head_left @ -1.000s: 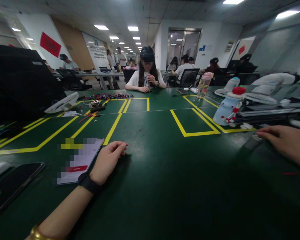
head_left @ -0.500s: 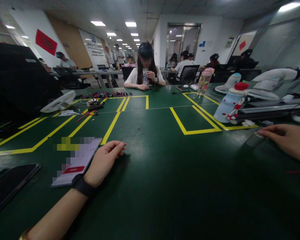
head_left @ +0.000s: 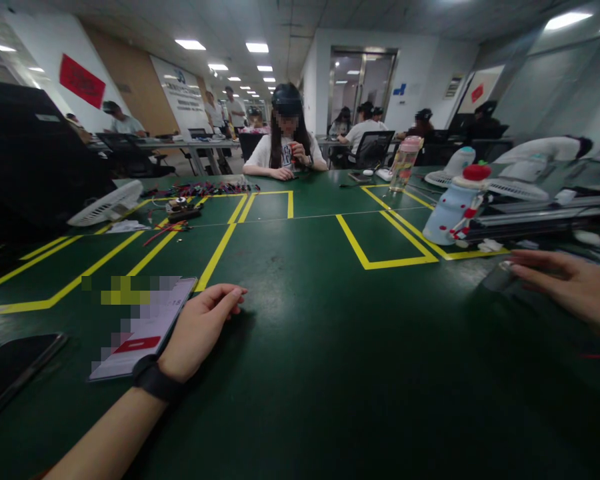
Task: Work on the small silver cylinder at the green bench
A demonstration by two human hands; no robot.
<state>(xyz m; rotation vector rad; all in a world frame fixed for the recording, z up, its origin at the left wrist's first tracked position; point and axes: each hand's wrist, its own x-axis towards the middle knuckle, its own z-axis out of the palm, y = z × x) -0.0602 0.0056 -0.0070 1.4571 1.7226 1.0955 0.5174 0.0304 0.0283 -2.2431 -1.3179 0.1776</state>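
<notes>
My left hand (head_left: 200,327), with a black band at the wrist, rests on the green table beside a phone with a lit screen (head_left: 147,333). Its fingers are curled together, and nothing shows between them. At the right edge of the view, my right hand (head_left: 565,283) has its thumb and fingertips at the rim of a small clear container (head_left: 497,277). The container looks tilted; its far side is blurred. Behind it stands a light blue bottle with a red top (head_left: 447,213).
A dark phone (head_left: 20,367) lies at the left. Wires and small parts (head_left: 183,210) and a white fan (head_left: 107,203) are farther back. A pink-lidded bottle (head_left: 405,167) stands back right. A person (head_left: 285,147) sits opposite, a hand raised near the chest.
The view has shifted slightly, so most things appear farther left. The fingers of my right hand look slightly more spread at the container. My left hand keeps its curled pose.
</notes>
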